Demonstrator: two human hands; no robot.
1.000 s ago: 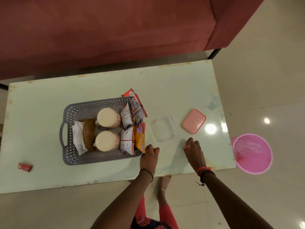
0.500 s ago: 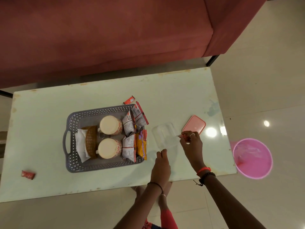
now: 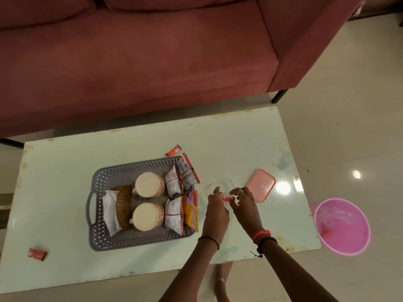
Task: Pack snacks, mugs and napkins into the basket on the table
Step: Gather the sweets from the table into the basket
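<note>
Red foil sachet (image 3: 226, 198), small and flat, pinched at one end by left hand (image 3: 216, 211) and at the other by right hand (image 3: 244, 205); nothing else held by either. Held just above table (image 3: 65, 171), over clear tub (image 3: 218, 184), just right of basket (image 3: 98, 214).

Handling, as judged: near weightless, limp, slick-skinned; more likely to crumple or slip than to break. Best taken by a sealed end with fingertips, little squeeze needed.

Basket: grey, perforated, handle at left end. Contents: two mugs (image 3: 149, 184) side by side in the middle; napkins (image 3: 109, 211) with wicker holder (image 3: 124, 207) at left end; snack packets (image 3: 174, 214) packed upright along right end, one leaning over the far right rim. Bare basket floor showing only at far left corner, behind the mugs; right end crowded, so any drop-in judged to need a lift over the packet tops.

Second sachet (image 3: 173, 150) on table just beyond basket's far right corner. Third sachet (image 3: 37, 254) near front left table edge, well apart. Pink lid (image 3: 260, 185) just right of tub. Open tabletop left of and behind basket. Pink bin (image 3: 342, 225) on floor off right end; sofa (image 3: 130, 62) beyond far edge.
</note>
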